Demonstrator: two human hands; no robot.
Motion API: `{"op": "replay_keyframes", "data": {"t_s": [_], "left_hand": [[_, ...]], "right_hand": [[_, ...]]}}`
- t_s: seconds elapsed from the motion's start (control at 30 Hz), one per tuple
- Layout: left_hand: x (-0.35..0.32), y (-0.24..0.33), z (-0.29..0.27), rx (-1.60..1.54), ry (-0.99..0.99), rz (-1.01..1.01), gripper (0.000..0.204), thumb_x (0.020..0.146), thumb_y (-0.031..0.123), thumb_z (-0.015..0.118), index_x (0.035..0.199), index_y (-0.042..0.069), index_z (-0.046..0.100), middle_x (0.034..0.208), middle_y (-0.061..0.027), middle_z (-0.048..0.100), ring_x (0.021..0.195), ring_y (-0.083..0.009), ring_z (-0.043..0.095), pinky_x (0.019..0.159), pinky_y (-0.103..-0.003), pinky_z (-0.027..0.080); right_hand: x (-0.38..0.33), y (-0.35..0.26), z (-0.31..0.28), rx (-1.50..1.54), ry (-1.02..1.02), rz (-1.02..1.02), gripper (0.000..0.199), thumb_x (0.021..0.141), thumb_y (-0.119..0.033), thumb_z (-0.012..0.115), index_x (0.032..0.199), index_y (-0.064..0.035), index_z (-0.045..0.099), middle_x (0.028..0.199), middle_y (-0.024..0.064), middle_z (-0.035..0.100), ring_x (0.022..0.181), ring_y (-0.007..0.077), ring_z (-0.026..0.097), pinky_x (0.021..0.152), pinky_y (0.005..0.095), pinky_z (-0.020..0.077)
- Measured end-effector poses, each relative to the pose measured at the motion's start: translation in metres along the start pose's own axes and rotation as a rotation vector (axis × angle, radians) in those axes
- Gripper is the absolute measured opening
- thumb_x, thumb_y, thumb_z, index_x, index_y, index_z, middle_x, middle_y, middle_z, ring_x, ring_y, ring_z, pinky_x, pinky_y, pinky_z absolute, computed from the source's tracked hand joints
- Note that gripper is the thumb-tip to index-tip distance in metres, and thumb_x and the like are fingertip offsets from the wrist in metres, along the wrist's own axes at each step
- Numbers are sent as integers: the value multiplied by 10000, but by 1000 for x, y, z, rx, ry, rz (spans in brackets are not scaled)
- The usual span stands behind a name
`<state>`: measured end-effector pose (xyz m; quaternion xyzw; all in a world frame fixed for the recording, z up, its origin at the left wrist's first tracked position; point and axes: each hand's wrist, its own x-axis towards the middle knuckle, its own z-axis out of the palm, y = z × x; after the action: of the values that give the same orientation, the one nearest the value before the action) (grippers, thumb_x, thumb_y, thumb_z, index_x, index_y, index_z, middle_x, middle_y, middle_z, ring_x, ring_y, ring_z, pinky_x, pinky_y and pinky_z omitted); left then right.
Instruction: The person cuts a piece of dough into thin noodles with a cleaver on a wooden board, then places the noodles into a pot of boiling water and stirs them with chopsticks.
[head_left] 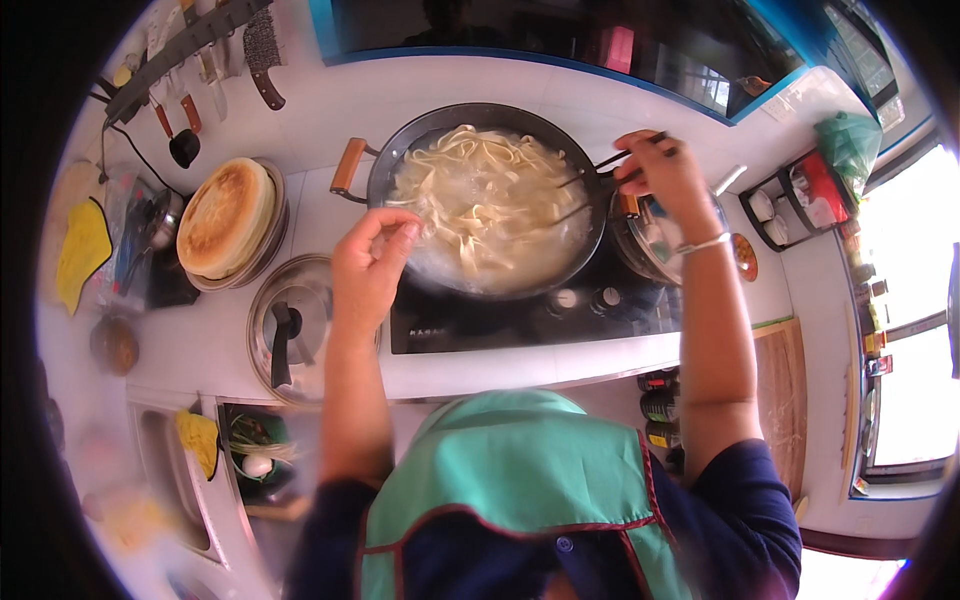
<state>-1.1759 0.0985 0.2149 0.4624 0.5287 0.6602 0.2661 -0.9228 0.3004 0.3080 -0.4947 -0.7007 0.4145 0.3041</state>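
Observation:
Wide flat noodles [478, 160] lie in cloudy, steaming liquid in a dark wok [400, 135]. The wok stands on a black cooktop [470, 332]. At its right rim my right hand [663, 178] is closed round a pair of dark chopsticks [571, 182], whose lower ends reach down among the noodles. My left hand [372, 258] is over the wok's left front rim, thumb and fingers drawn together. Whether anything is pinched there is hidden. A wooden-grip handle [349, 167] sticks out from the wok's left side.
To the left, a glass lid [262, 335] lies on the counter beside stacked browned flatbreads [222, 215]. A second pot [645, 255] stands right of the wok. Knives [265, 75] hang on the wall rack. A sink [165, 450] is at lower left, a wooden board [785, 400] at right.

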Motion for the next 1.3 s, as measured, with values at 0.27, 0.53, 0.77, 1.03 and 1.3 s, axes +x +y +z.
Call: {"op": "replay_keyframes", "data": {"t_s": [0.27, 0.53, 0.77, 1.03, 1.3], "left_hand": [[-13, 9, -12, -15, 50, -30, 83, 877, 42, 586, 938, -13, 601, 885, -36, 634, 845, -81, 569, 771, -214, 440], [-32, 10, -37, 46, 119, -34, 102, 890, 87, 579, 945, 7, 608, 887, -27, 626, 850, -78, 556, 790, -208, 418], [-33, 20, -39, 122, 170, -35, 100, 889, 91, 574, 937, 12, 611, 887, -24, 629, 852, -84, 560, 790, -211, 418], [-24, 14, -20, 33, 102, -32, 94, 891, 71, 574, 949, 5, 605, 898, -36, 626, 866, -86, 565, 820, -220, 427], [-20, 9, -5, 60, 79, -25, 97, 894, 80, 575, 943, 2, 606, 893, -36, 630, 859, -80, 562, 811, -210, 424]], "right_hand": [[28, 36, 94, -54, -85, -31, 289, 846, -261, 511, 916, -31, 671, 658, 87, 633, 569, 193, 634, 609, 309, 503], [20, -12, 162, 14, -193, -116, 309, 876, -241, 456, 880, 4, 644, 647, 63, 603, 511, 144, 576, 555, 244, 483], [-14, -59, 122, 129, -349, -245, 329, 913, -259, 442, 871, -2, 643, 628, 61, 602, 525, 135, 586, 548, 258, 486], [26, 25, 97, -285, -204, -181, 288, 865, -290, 514, 889, -44, 663, 749, 114, 669, 697, 236, 638, 700, 312, 497], [36, 1, 11, -163, 29, -159, 301, 886, -260, 466, 921, -28, 655, 683, 56, 642, 543, 142, 583, 586, 281, 492]]}}
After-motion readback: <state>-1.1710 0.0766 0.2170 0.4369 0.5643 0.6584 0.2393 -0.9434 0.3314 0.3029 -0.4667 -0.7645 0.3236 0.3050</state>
